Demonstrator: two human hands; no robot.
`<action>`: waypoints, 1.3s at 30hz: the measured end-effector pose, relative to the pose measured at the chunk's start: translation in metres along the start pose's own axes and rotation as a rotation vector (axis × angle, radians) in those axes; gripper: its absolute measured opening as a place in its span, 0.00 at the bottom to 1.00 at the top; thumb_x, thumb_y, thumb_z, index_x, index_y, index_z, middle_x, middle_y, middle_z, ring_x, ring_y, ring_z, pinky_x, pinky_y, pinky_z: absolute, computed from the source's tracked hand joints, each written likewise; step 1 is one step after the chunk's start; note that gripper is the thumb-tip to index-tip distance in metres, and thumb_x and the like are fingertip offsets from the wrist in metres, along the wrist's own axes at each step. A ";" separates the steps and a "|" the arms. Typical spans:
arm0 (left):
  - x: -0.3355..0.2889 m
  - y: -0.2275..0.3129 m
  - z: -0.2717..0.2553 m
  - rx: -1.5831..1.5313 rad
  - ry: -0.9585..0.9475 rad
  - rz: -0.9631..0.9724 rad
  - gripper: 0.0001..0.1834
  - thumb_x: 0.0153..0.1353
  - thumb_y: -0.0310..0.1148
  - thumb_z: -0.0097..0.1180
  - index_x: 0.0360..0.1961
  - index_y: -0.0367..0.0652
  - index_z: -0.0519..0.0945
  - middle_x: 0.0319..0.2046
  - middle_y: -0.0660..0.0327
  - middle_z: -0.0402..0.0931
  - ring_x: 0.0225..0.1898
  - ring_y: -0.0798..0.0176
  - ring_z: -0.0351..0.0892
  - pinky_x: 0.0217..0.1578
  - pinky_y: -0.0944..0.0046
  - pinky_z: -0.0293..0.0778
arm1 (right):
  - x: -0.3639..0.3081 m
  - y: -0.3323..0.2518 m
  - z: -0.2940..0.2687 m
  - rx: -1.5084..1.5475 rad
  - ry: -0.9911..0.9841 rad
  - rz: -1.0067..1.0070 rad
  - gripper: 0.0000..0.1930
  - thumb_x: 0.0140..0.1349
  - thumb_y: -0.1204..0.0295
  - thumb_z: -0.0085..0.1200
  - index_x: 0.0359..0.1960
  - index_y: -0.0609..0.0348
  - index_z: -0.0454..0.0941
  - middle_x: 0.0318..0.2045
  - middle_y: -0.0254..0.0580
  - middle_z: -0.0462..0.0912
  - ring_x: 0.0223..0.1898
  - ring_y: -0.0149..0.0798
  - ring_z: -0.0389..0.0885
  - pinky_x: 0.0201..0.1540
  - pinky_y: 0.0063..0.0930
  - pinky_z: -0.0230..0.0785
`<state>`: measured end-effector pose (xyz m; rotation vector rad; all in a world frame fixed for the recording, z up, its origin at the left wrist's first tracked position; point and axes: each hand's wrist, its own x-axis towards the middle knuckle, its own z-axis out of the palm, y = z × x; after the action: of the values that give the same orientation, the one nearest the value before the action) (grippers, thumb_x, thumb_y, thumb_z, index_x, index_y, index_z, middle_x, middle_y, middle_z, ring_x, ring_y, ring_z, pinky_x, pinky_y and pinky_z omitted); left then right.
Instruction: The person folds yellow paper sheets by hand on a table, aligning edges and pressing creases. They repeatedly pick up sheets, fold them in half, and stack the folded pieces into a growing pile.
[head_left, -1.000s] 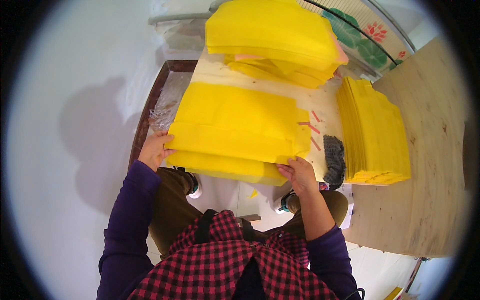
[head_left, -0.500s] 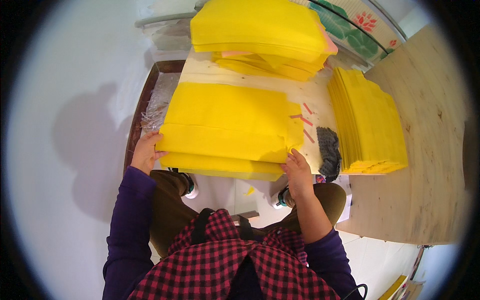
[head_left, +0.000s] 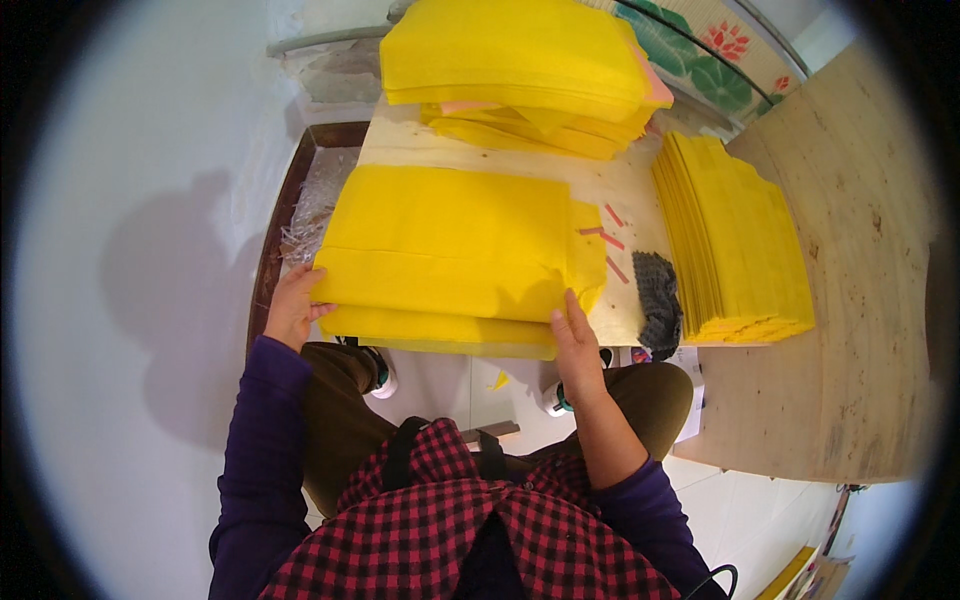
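A folded yellow fabric sheet (head_left: 450, 225) lies at the near side of the wooden table, its front part hanging past the edge. My left hand (head_left: 292, 305) pinches its near left corner, thumb below and fingers on top. At the near right corner my right hand (head_left: 577, 350) grips the edge, with a finger laid along the top; its other fingers are partly hidden. Beneath the folded front edge another yellow layer (head_left: 430, 329) shows. A small yellow piece (head_left: 588, 225) sticks out at the right side of the sheet.
Thick yellow fabric stacks stand at the back (head_left: 510, 60) and right (head_left: 740, 240). Several red strips (head_left: 613, 240) and a dark grey knitted cloth (head_left: 657, 300) lie beside the sheet. Left of the table is a brown-rimmed tray (head_left: 275, 235) with clear plastic; a wooden board (head_left: 840, 300) stands right.
My right hand has shifted slightly left along the fabric's front edge, its finger now reaching farther over the top. The sheet's right edge has moved slightly left. My left hand keeps its hold.
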<state>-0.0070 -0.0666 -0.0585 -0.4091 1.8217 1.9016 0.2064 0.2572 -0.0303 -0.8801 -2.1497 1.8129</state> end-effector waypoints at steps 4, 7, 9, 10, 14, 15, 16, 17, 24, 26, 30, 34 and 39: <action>-0.003 0.001 0.002 0.010 -0.002 0.005 0.16 0.64 0.36 0.52 0.52 0.47 0.74 0.45 0.62 0.78 0.46 0.63 0.77 0.42 0.59 0.75 | 0.000 -0.002 -0.001 0.040 -0.004 0.000 0.29 0.71 0.64 0.45 0.68 0.67 0.55 0.68 0.50 0.59 0.69 0.40 0.56 0.68 0.28 0.46; -0.007 0.004 0.003 0.007 0.010 0.005 0.18 0.64 0.36 0.51 0.54 0.45 0.73 0.46 0.62 0.78 0.47 0.63 0.77 0.43 0.59 0.75 | 0.001 -0.003 -0.003 0.043 -0.007 0.007 0.28 0.71 0.64 0.44 0.67 0.68 0.56 0.67 0.49 0.61 0.68 0.40 0.58 0.68 0.28 0.48; -0.009 0.005 0.005 0.007 0.010 0.001 0.18 0.64 0.35 0.51 0.54 0.45 0.73 0.46 0.62 0.78 0.47 0.63 0.77 0.44 0.59 0.75 | 0.002 -0.002 -0.005 0.179 0.034 0.019 0.28 0.71 0.65 0.45 0.67 0.69 0.57 0.66 0.49 0.63 0.67 0.40 0.60 0.67 0.29 0.50; -0.010 0.005 0.005 0.011 0.007 -0.002 0.17 0.64 0.35 0.50 0.54 0.44 0.73 0.46 0.61 0.78 0.47 0.63 0.77 0.44 0.60 0.75 | 0.004 -0.001 -0.006 0.235 0.067 0.055 0.27 0.71 0.65 0.46 0.66 0.69 0.57 0.64 0.49 0.65 0.65 0.40 0.62 0.67 0.30 0.52; -0.010 0.005 0.003 0.015 -0.032 0.012 0.16 0.64 0.33 0.50 0.53 0.44 0.75 0.45 0.60 0.78 0.47 0.63 0.77 0.43 0.61 0.76 | 0.007 0.005 -0.013 0.334 0.135 0.117 0.25 0.70 0.69 0.48 0.64 0.70 0.61 0.58 0.48 0.70 0.59 0.40 0.69 0.63 0.32 0.59; -0.009 0.004 0.003 0.010 -0.043 0.015 0.16 0.65 0.32 0.49 0.52 0.43 0.75 0.45 0.60 0.78 0.46 0.63 0.78 0.43 0.61 0.76 | 0.007 0.006 -0.015 0.349 0.128 0.124 0.24 0.70 0.69 0.48 0.63 0.70 0.61 0.57 0.48 0.71 0.59 0.40 0.69 0.63 0.32 0.60; -0.007 0.004 0.003 0.009 -0.048 0.012 0.15 0.65 0.31 0.49 0.52 0.43 0.75 0.45 0.60 0.79 0.46 0.63 0.78 0.43 0.61 0.76 | 0.006 0.007 -0.017 0.377 0.124 0.133 0.24 0.69 0.70 0.48 0.63 0.70 0.61 0.56 0.48 0.71 0.58 0.41 0.70 0.62 0.32 0.61; -0.005 0.003 0.003 0.008 -0.053 0.010 0.15 0.65 0.30 0.49 0.52 0.43 0.75 0.45 0.60 0.79 0.45 0.63 0.78 0.42 0.62 0.76 | 0.006 0.008 -0.019 0.376 0.117 0.141 0.24 0.69 0.70 0.48 0.62 0.71 0.61 0.56 0.49 0.71 0.58 0.41 0.70 0.62 0.32 0.62; 0.003 -0.002 -0.002 -0.087 -0.075 -0.006 0.13 0.64 0.27 0.50 0.50 0.40 0.75 0.44 0.59 0.79 0.44 0.62 0.79 0.41 0.62 0.76 | -0.009 -0.006 -0.033 0.450 0.127 0.189 0.22 0.68 0.72 0.48 0.60 0.73 0.63 0.53 0.51 0.72 0.56 0.44 0.72 0.61 0.34 0.66; 0.005 -0.003 -0.003 -0.093 -0.078 -0.011 0.13 0.64 0.26 0.50 0.49 0.39 0.75 0.44 0.58 0.79 0.44 0.61 0.79 0.41 0.62 0.77 | -0.021 -0.009 -0.032 0.533 0.081 0.233 0.20 0.69 0.72 0.47 0.58 0.73 0.64 0.52 0.51 0.73 0.54 0.45 0.73 0.59 0.34 0.67; 0.008 -0.004 -0.002 -0.088 -0.077 -0.012 0.14 0.63 0.26 0.50 0.50 0.38 0.75 0.43 0.59 0.79 0.41 0.62 0.80 0.37 0.64 0.79 | -0.036 -0.005 -0.019 0.744 -0.073 0.341 0.18 0.69 0.71 0.46 0.54 0.74 0.65 0.51 0.57 0.72 0.54 0.50 0.74 0.60 0.36 0.67; 0.005 -0.003 -0.002 -0.093 -0.086 -0.003 0.14 0.63 0.25 0.49 0.50 0.38 0.75 0.44 0.58 0.79 0.44 0.62 0.80 0.41 0.63 0.77 | -0.021 0.007 0.002 0.914 -0.078 0.391 0.20 0.71 0.69 0.43 0.55 0.78 0.63 0.56 0.64 0.69 0.60 0.55 0.69 0.65 0.41 0.63; 0.002 -0.001 -0.002 -0.093 -0.135 0.002 0.14 0.63 0.26 0.50 0.50 0.41 0.76 0.45 0.59 0.79 0.45 0.62 0.79 0.42 0.63 0.77 | 0.004 0.013 -0.009 1.061 -0.014 0.335 0.13 0.70 0.71 0.44 0.50 0.69 0.68 0.48 0.54 0.75 0.53 0.48 0.75 0.59 0.38 0.71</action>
<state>-0.0079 -0.0684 -0.0608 -0.3013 1.6524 1.9713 0.2122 0.2681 -0.0417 -0.9145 -0.7596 2.6232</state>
